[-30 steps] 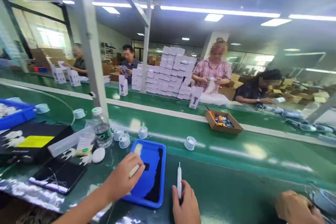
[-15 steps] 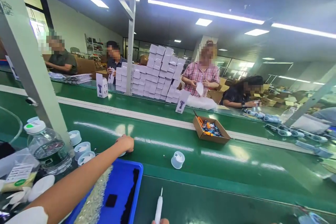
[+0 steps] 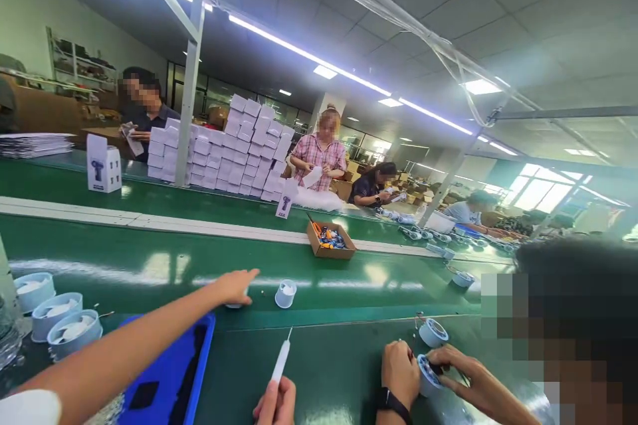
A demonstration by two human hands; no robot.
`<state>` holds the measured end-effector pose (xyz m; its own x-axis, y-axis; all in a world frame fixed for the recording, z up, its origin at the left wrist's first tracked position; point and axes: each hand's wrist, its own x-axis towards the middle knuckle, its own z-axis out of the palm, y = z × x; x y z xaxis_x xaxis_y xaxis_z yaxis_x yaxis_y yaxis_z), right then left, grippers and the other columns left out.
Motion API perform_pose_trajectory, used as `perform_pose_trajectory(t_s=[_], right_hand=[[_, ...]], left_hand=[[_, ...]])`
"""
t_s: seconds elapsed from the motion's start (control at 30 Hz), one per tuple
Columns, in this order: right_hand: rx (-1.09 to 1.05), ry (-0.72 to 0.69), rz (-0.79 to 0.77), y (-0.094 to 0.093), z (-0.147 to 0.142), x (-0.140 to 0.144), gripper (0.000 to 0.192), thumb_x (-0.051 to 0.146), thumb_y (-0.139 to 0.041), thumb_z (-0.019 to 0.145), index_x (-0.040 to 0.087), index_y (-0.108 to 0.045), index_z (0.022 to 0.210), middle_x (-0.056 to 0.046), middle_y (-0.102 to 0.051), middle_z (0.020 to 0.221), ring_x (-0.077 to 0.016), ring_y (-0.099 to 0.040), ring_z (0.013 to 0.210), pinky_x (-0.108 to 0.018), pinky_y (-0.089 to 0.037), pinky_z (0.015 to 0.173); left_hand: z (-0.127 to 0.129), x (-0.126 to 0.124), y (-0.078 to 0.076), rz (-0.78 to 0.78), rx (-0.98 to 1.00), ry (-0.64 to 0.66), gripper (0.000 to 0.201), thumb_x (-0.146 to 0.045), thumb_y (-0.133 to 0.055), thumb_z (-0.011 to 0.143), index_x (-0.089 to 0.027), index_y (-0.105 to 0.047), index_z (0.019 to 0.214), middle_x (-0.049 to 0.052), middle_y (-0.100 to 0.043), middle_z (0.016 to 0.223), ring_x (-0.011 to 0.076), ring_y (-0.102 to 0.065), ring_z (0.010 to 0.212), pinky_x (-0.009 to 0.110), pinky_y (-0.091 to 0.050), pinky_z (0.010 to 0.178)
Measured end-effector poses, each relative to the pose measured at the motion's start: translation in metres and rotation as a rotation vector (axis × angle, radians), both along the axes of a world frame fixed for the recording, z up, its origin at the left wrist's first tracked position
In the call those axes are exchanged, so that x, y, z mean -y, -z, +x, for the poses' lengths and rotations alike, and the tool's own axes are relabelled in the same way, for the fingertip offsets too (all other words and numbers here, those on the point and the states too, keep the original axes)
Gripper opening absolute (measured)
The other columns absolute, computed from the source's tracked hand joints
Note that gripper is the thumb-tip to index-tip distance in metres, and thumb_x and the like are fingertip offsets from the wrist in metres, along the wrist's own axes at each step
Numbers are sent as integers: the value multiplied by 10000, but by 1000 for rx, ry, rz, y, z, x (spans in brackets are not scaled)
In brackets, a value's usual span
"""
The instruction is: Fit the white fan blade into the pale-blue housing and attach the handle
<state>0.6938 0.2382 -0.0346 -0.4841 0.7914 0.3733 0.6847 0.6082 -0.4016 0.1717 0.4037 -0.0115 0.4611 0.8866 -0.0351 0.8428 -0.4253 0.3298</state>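
My left hand [image 3: 235, 287] stretches over the green conveyor belt [image 3: 164, 285], its index finger extended to the right. A pale blue round part [image 3: 235, 306] shows partly beneath the palm; whether the hand touches it is unclear. Just beyond those fingers stands a light blue round housing [image 3: 286, 294] with white material inside. At the bottom centre my right hand [image 3: 277, 402] is closed around a white pen-shaped tool [image 3: 281, 362], its thin metal tip pointing up and away.
Several light blue housings [image 3: 74, 331] stand left, by a blue tray [image 3: 198, 372]. A brown carton [image 3: 333, 252] of orange and dark parts sits across the belt. At right, a co-worker's hands [image 3: 401, 368] work on another housing [image 3: 427, 375]. White boxes [image 3: 234, 153] are stacked opposite.
The view has swung right, bringing the neighbouring co-worker into sight. My left hand has moved nearer the single housing, with its fingers now extended. More of my right hand and its tool shows.
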Motion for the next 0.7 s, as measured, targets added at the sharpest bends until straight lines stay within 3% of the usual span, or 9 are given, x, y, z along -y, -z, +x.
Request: perform_pose_trajectory(t_s=[0.07,0.17,0.23,0.3,0.4,0.47,0.53,0.6,0.7], right_hand=[[49,-33,-3,0,-6,-1,285,122,-638,676,219,-654,944,-23,-600,911,-214,-615,818,-398,-552,675],[21,-71,-13,-5,-10,0,284,97,-626,665,197,-659,929,-38,-603,925,-222,-617,845,-400,-546,703],[-49,-69,-49,-10,-8,2,326,55,-655,613,186,-680,911,-45,-611,925,-224,-622,846,-373,-546,718],[-182,-47,-128,-18,-9,6,380,8,-699,535,172,-700,877,-49,-620,905,-223,-627,839,-332,-547,735],[-498,38,-192,-30,-44,18,300,39,-780,457,137,-680,722,-36,-620,775,-195,-632,742,-262,-560,667],[-644,116,-93,-31,-105,25,297,250,-837,487,114,-617,633,-24,-592,689,-145,-605,652,-199,-540,568],[-952,431,110,-19,-192,28,423,498,-704,703,98,-567,714,-13,-556,703,-81,-555,645,-168,-505,565],[-962,440,10,5,-285,28,415,468,-516,897,56,-552,869,-31,-533,738,-39,-518,642,-149,-481,605],[-960,406,-167,38,-397,23,397,453,-493,912,59,-521,952,-29,-520,745,-40,-507,628,-146,-459,593]], left_hand=[[32,4,0,34,-102,91,710,-535,-606,721,-203,-422,1322,156,-524,1174,307,-548,1040,466,-434,872],[70,9,2,96,-170,178,545,-536,-591,712,-232,-568,1164,143,-554,1096,325,-550,999,471,-443,826],[79,7,-1,107,-143,181,421,-480,-549,764,-216,-615,1084,146,-559,1073,322,-537,1008,442,-451,806],[69,4,-11,126,-95,161,361,-406,-495,816,-199,-614,1087,148,-546,1088,306,-526,1019,405,-455,795],[19,14,-45,235,39,93,375,-410,-413,873,-209,-570,1148,121,-519,1121,254,-502,1035,359,-429,843],[-37,43,-70,412,289,82,349,-437,-467,855,-199,-611,1064,87,-549,1046,206,-522,969,313,-409,869],[-104,91,-84,486,418,-20,330,-445,-480,850,-205,-614,1033,64,-551,1031,182,-532,932,275,-417,825],[-166,150,-76,530,404,-176,285,-437,-504,839,-233,-616,1004,41,-554,1033,172,-546,878,254,-424,759],[-225,232,-31,618,283,-428,243,-431,-543,817,-242,-635,939,43,-555,1026,197,-549,906,270,-422,767]])
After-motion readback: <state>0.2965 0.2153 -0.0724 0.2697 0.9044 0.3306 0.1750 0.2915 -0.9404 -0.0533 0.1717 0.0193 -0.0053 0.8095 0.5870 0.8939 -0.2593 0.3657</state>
